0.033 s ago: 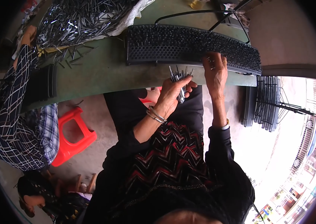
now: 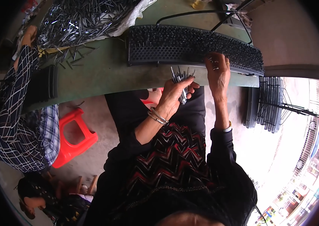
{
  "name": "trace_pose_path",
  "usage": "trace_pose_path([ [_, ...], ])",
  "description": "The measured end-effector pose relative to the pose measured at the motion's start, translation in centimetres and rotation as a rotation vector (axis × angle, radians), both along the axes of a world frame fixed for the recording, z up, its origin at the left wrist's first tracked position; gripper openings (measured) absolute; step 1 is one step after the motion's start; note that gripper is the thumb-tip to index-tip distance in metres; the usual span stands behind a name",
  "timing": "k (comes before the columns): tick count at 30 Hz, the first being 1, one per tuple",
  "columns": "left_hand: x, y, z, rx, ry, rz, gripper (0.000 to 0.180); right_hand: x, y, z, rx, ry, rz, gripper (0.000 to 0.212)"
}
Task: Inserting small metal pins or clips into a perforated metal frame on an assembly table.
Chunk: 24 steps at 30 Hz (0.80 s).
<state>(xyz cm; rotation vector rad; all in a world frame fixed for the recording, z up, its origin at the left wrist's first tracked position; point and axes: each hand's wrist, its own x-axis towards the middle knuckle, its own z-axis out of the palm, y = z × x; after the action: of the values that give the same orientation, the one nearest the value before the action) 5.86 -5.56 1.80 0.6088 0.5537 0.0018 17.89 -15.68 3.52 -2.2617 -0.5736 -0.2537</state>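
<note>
My left hand [image 2: 174, 92] is closed around a bundle of thin metal rods [image 2: 184, 77], dark and silvery, their ends sticking up past the thumb. It hovers just off the table's near edge. Above and to the right, my right hand [image 2: 218, 73] is closed, fingertips down at the front of a long black perforated rack [image 2: 163, 52]. Shiny ends of thin rods [image 2: 215, 68] show between its fingers; the fingertips themselves are partly hidden. Upright rods fill the rack's far rows and right part, while bare round holes show at its front left.
A large heap of loose rods [image 2: 88, 20] lies on a white sack at the far left of the green table [image 2: 103, 71]. A co-worker's checked sleeve [image 2: 14, 98] reaches there. A red stool [image 2: 76, 139] stands lower left. Black racks [image 2: 270, 103] are stacked at right.
My right hand has shifted very slightly at the rack, and the shiny rod ends between its fingers show a little differently. My left hand has stayed in place.
</note>
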Motion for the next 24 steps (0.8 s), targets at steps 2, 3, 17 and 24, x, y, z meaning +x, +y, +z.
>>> trace_pose_path([
  [2, -0.2, 0.1, 0.2, 0.005, 0.001, 0.003, 0.018, -0.3, -0.5, 0.6, 0.089, 0.084, 0.088, 0.017],
  [3, -0.2, 0.1, 0.4, 0.010, 0.010, -0.010, 0.019, -0.6, -1.0, 1.0, 0.141, 0.346, 0.143, 0.021],
  [17, 0.1, -0.4, 1.0, 0.084, 0.024, -0.119, 0.023, -2.2, -2.8, 2.3, 0.225, 0.644, 0.341, 0.014],
  [24, 0.4, -0.5, 0.4, 0.025, 0.078, -0.059, 0.026, -1.2, -1.9, 3.0, 0.312, 0.235, -0.031, 0.002],
])
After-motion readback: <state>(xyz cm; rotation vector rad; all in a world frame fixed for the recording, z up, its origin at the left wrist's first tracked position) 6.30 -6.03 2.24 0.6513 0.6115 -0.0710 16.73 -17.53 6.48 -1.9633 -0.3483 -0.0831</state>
